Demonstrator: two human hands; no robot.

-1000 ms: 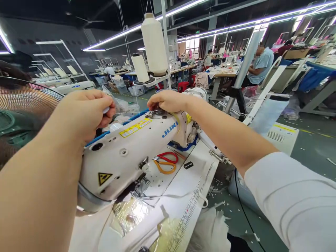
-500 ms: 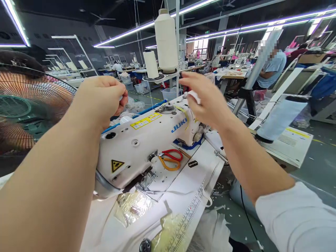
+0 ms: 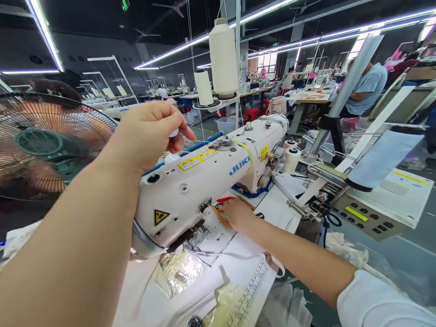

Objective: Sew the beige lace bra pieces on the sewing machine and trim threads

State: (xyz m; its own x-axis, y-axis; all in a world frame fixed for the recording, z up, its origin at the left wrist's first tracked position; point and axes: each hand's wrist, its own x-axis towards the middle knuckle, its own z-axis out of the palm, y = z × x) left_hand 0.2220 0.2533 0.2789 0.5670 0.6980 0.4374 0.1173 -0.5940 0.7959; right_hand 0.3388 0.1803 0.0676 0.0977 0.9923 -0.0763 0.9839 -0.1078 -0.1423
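Note:
A white JUKI sewing machine (image 3: 218,175) stands before me on a white table (image 3: 245,268). My left hand (image 3: 150,131) is raised above the machine's left end, pinching a small white bobbin (image 3: 173,133) between thumb and fingers. Under the machine's arm, my right hand (image 3: 236,212) lies on the bed with its fingers on the red and orange scissors (image 3: 220,208). Whether it has closed on them I cannot tell. Two cream thread cones (image 3: 223,56) stand on a rack behind the machine, and thin threads run down from above.
A running fan (image 3: 44,145) sits close at my left. A grey control box (image 3: 381,206) and a pale blue roll (image 3: 384,156) are at the right. Clear plastic and a printed ruler (image 3: 245,290) lie at the table's front edge. Other people work at tables behind.
My right hand left the top of the machine, swung through the air and dropped to the scissors on the bed. My left hand stayed raised with the bobbin. The view shifted right.

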